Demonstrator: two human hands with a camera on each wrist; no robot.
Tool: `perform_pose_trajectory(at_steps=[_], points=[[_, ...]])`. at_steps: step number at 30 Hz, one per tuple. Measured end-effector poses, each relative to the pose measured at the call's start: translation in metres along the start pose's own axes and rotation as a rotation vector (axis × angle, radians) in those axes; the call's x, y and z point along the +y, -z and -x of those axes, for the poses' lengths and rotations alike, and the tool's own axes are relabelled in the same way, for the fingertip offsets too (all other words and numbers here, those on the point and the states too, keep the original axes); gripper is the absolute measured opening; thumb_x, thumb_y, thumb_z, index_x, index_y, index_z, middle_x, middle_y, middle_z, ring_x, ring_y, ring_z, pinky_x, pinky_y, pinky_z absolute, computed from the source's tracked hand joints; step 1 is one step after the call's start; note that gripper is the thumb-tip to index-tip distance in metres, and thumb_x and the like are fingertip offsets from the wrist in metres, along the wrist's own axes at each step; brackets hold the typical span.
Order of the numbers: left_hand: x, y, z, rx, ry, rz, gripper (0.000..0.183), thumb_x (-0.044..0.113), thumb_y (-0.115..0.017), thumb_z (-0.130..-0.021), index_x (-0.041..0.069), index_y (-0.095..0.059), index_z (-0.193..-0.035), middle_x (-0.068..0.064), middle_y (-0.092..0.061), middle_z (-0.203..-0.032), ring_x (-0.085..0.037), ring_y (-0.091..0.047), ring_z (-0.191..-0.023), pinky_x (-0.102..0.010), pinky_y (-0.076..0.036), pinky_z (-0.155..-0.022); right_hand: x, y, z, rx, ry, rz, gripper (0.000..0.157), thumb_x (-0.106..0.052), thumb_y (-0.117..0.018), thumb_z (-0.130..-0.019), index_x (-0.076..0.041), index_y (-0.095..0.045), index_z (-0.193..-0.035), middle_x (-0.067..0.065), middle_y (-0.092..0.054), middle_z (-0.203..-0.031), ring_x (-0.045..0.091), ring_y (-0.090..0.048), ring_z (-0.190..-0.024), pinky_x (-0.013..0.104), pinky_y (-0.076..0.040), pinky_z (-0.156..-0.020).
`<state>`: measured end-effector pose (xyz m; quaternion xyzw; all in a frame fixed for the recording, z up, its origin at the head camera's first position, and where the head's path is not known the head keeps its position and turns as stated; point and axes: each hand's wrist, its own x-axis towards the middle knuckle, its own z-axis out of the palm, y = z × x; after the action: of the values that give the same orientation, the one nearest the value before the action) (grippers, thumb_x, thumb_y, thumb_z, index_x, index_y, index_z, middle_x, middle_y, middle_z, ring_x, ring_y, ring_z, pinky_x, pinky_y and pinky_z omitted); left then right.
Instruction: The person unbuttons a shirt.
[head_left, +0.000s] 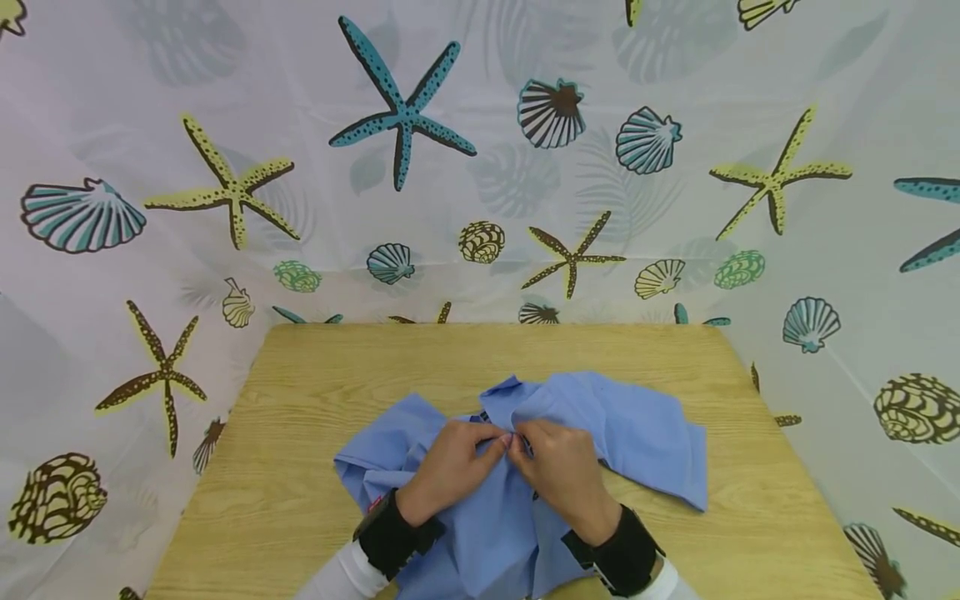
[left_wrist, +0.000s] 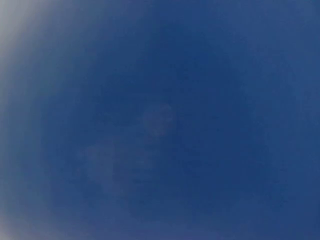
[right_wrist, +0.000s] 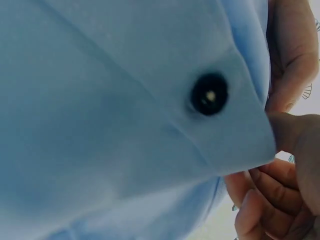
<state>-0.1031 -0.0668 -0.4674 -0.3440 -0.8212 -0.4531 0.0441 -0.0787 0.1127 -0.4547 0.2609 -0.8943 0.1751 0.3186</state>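
Observation:
A light blue garment that looks like a shirt (head_left: pixel 487 525) lies crumpled on the wooden table, one sleeve (head_left: pixel 652 433) stretched to the right. My left hand (head_left: pixel 450 467) and right hand (head_left: pixel 562 471) meet over its middle, thumbs and fingers pinching the fabric close together. What sits between the fingertips is hidden in the head view. Up close in the right wrist view, a dark round button (right_wrist: pixel 209 94) shows on the cloth, near an edge that fingers (right_wrist: pixel 300 65) grip. Only blurred blue fills the left wrist view.
The light wood table (head_left: pixel 300 517) extends around the garment. Behind it and along both sides hangs a white curtain (head_left: pixel 450 175) printed with starfish and shells. Black bands (head_left: pixel 390 533) with devices sit on both wrists, over white sleeves.

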Motion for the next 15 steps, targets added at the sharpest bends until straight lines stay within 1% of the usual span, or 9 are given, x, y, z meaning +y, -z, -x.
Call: perform_pose_trajectory(at_steps=[1,3,5,7,10,13,15], points=[[0.0003,-0.0007,0.0006,0.002,0.006,-0.005,0.017,0.025,-0.049,-0.097,0.025,-0.066,-0.092,0.010,-0.041,-0.055,-0.007,-0.029,-0.041,-0.024,-0.028,-0.042,-0.0002,-0.0002,0.0002,0.000,0.000,0.005,0.005,-0.011,-0.066,-0.074,-0.013,-0.062,-0.073,-0.003,-0.057,-0.063,0.007,-0.048,-0.047,0.028,-0.042,-0.039],[0.0015,-0.0019,0.0019,0.002,0.027,-0.010,0.017,0.025,-0.049,-0.097,0.025,-0.065,-0.092,0.008,-0.038,-0.052,-0.007,-0.028,-0.040,-0.024,-0.027,-0.041,0.0000,-0.0013,0.0011,0.008,0.004,0.004,0.005,-0.009,-0.066,-0.074,-0.013,-0.062,-0.073,-0.003,-0.057,-0.063,0.007,-0.048,-0.047,0.027,-0.042,-0.039],[0.0034,-0.0029,0.0027,0.002,0.054,-0.013,0.017,0.025,-0.050,-0.097,0.023,-0.066,-0.095,0.009,-0.044,-0.056,-0.007,-0.030,-0.041,-0.023,-0.029,-0.042,0.0006,-0.0032,0.0025,0.033,0.011,-0.002,0.006,-0.008,-0.065,-0.073,-0.013,-0.062,-0.073,-0.003,-0.056,-0.063,0.007,-0.048,-0.047,0.027,-0.041,-0.039],[0.0052,-0.0034,0.0036,-0.001,0.081,-0.015,0.017,0.026,-0.050,-0.097,0.021,-0.066,-0.098,0.009,-0.051,-0.063,-0.006,-0.033,-0.042,-0.024,-0.031,-0.043,0.0015,-0.0051,0.0043,0.055,0.005,-0.038,0.005,-0.007,-0.062,-0.073,-0.012,-0.062,-0.074,-0.004,-0.055,-0.063,0.005,-0.046,-0.048,0.025,-0.041,-0.039],[0.0068,-0.0035,0.0036,0.015,0.098,-0.015,0.017,0.024,-0.051,-0.097,0.019,-0.065,-0.102,0.007,-0.062,-0.081,-0.002,-0.046,-0.053,-0.024,-0.040,-0.051,0.0038,-0.0069,0.0060,0.051,-0.060,-0.173,0.006,-0.007,-0.061,-0.076,-0.012,-0.064,-0.078,-0.006,-0.057,-0.065,0.001,-0.048,-0.052,0.022,-0.043,-0.042],[0.0057,-0.0031,0.0027,0.043,0.082,-0.006,0.015,0.021,-0.051,-0.096,0.017,-0.064,-0.103,0.003,-0.064,-0.090,-0.003,-0.055,-0.069,-0.026,-0.047,-0.061,0.0065,-0.0052,0.0048,-0.018,-0.174,-0.341,0.007,-0.010,-0.062,-0.082,-0.014,-0.067,-0.084,-0.008,-0.062,-0.071,-0.003,-0.053,-0.060,0.020,-0.046,-0.047],[0.0043,-0.0027,0.0022,0.057,0.067,0.000,0.015,0.019,-0.052,-0.096,0.016,-0.064,-0.104,0.002,-0.065,-0.096,-0.004,-0.057,-0.080,-0.028,-0.049,-0.068,0.0077,-0.0024,0.0029,-0.076,-0.238,-0.422,0.007,-0.012,-0.064,-0.084,-0.015,-0.068,-0.087,-0.009,-0.063,-0.074,-0.003,-0.055,-0.064,0.020,-0.048,-0.050]])
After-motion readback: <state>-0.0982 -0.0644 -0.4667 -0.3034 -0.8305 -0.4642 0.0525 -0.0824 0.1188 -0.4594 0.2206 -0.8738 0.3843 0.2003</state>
